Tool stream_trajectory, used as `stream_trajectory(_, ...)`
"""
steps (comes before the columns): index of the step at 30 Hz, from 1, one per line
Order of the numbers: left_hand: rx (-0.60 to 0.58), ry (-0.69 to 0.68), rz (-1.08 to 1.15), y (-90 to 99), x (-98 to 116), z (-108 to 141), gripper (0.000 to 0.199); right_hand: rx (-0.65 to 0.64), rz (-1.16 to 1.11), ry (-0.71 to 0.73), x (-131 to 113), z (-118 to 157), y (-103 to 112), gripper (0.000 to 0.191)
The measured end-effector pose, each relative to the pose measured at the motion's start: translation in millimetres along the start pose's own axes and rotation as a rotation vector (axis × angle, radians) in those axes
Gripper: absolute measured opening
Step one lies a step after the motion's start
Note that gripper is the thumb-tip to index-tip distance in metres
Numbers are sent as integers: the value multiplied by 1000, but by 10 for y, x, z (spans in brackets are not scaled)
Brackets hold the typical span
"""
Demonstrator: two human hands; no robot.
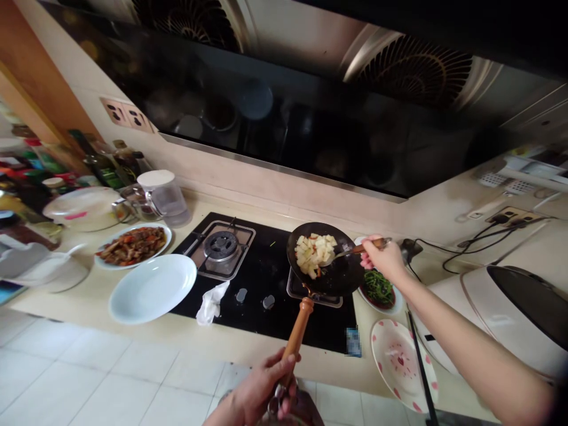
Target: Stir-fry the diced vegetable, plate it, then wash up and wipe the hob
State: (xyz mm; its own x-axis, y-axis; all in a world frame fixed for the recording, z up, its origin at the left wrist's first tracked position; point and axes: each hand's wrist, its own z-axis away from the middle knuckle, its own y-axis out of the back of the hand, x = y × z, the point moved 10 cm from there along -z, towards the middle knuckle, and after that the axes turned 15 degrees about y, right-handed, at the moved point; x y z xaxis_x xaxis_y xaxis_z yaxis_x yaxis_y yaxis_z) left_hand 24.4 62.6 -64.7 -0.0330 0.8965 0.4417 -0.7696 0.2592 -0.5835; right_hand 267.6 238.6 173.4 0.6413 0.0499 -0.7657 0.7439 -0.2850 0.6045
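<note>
The step in hand looked like stir-frying, with the food being turned in the pan.

Nearest the camera, the left hand [261, 390] was clenched around the end of the long wooden handle [297, 328] of the wok [328, 260]; something small and metallic showed among its fingers, too blurred to name. The handle was smooth, turned, reddish-brown wood running up to the wok's rim. The wok itself, round, dark and matt, sat on the right burner of the glossy black hob [266, 284]. In its left half lay pale, blocky diced pieces [313, 254], perhaps potato, with a few reddish bits among them.

Over the wok's right rim the right hand [384, 257] gripped the handle of a metal spatula [344, 253], its blade touching the pieces. Any further turning would, I judged, call for a steady hold on the handle so the pan did not slide.

Right of the wok, partly under the right hand, sat a plate of dark greens [378, 288]; nearer lay a white plate with pink hearts [399, 364]. Left of the wok lay a crumpled tissue [212, 302], an empty pale plate [153, 288], and beyond it a dish of brown cooked food [133, 244].
</note>
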Motion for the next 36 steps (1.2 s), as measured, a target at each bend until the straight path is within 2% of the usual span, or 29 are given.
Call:
stream_trajectory(2,-4,5,6,-9,-1,11,63,-82,3,105,-126,104,-45,16)
stream_trajectory(3,1,6,9,-11,-3,15,64,-124,60,163,-194,126,1,16)
stream_trajectory(6,34,5,14,-2,-10,18,65,-150,281,265,-206,25,348,12)
stream_trajectory(9,59,-5,26,9,-9,9,63,-84,288,181,184,-216,606,12)
stream_trajectory(11,69,-18,29,17,1,8,63,-24,98,85,513,-303,548,17)
stream_trajectory(13,83,-29,25,33,12,15,63,8,-119,54,673,-278,349,24)
stream_trajectory(15,91,-36,18,42,18,24,63,-51,-199,133,555,-182,145,29)
stream_trajectory(17,91,-34,7,43,13,27,62,-159,-84,299,239,-79,71,29)
stream_trajectory(19,98,-35,-8,47,8,24,63,-227,102,452,-46,-43,157,23)
stream_trajectory(21,102,-40,-8,50,2,17,64,-209,215,473,-91,-137,356,17)
stream_trajectory(23,98,-48,16,50,0,8,64,-149,157,332,170,-306,529,16)
stream_trajectory(25,97,-48,33,48,-2,2,64,-54,-77,104,628,-410,553,17)
stream_trajectory(27,103,-44,35,49,2,4,66,22,-329,-68,1032,-374,383,20)
stream_trajectory(29,96,-45,32,39,15,12,67,54,-459,-127,1223,-225,165,26)
stream_trajectory(30,89,-49,34,33,24,17,67,46,-485,-111,1216,-124,78,30)
stream_trajectory(32,79,-54,33,24,37,26,65,-3,-484,-1,1009,108,8,37)
stream_trajectory(34,87,-43,30,30,31,27,65,-68,-391,152,665,372,84,38)
stream_trajectory(36,100,-28,32,46,15,20,66,-99,-243,256,385,647,247,35)
